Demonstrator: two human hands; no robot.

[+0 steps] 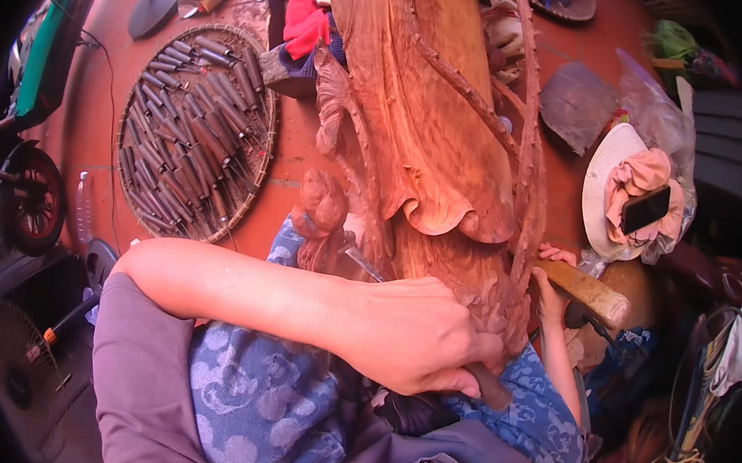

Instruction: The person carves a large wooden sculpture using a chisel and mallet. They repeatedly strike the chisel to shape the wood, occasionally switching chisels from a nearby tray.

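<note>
My left forearm crosses nearest; left hand wraps the chisel, blade poking out up-left. Carving is straight ahead, near end at my lap. Right hand grips the mallet, partly behind a stem. Risk: a slipping blade could nick the knob or my leg; a stray mallet knock might snap the thin stem. Can't tell whether the blade touches wood; carving's top is cut off.

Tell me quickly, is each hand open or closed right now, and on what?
Left hand: closed, holding a carving chisel.
Right hand: closed around a wooden mallet.
</note>
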